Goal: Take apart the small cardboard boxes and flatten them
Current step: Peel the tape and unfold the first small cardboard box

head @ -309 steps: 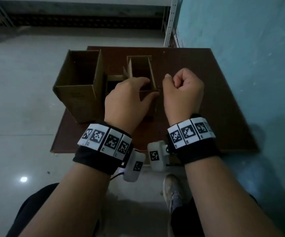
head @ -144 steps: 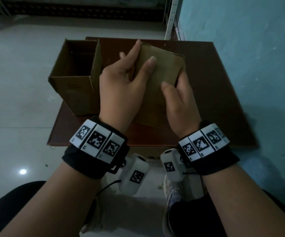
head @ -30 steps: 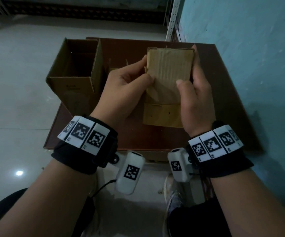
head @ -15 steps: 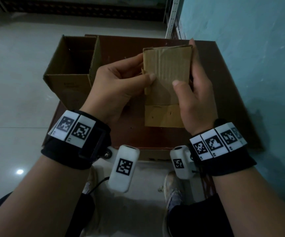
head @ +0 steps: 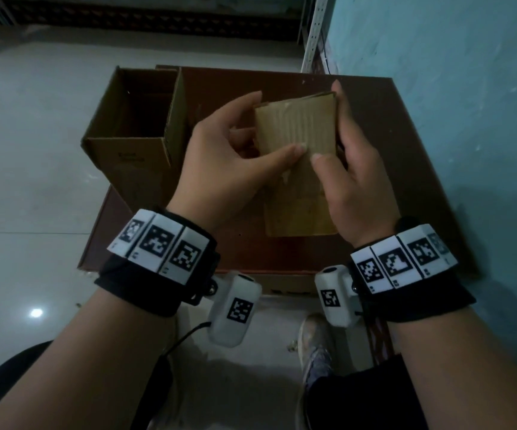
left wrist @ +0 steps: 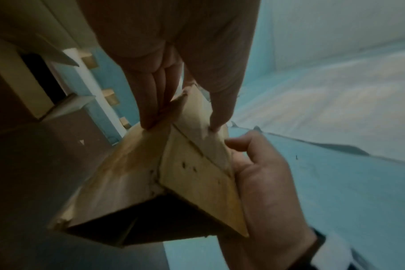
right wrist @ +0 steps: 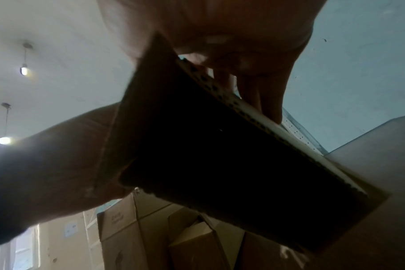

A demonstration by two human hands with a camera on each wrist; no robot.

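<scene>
A small cardboard box is held above the brown table, upright and partly squashed. My left hand grips its left edge, thumb pressed on the front face and fingers behind. My right hand grips the right edge, with its thumb on the front beside the left thumb. In the left wrist view the box shows a creased front panel and an open dark lower end, pinched at the top by my left fingers. In the right wrist view the box's dark inside fills the middle.
A larger open cardboard box stands on the table's left side. Another small open box stands beside it, hidden behind my left hand in the head view. A blue wall runs along the right. Pale floor lies to the left.
My left thumb has slid right across the box's front until it nearly meets the right thumb. The box has tipped slightly and looks pressed flatter.
</scene>
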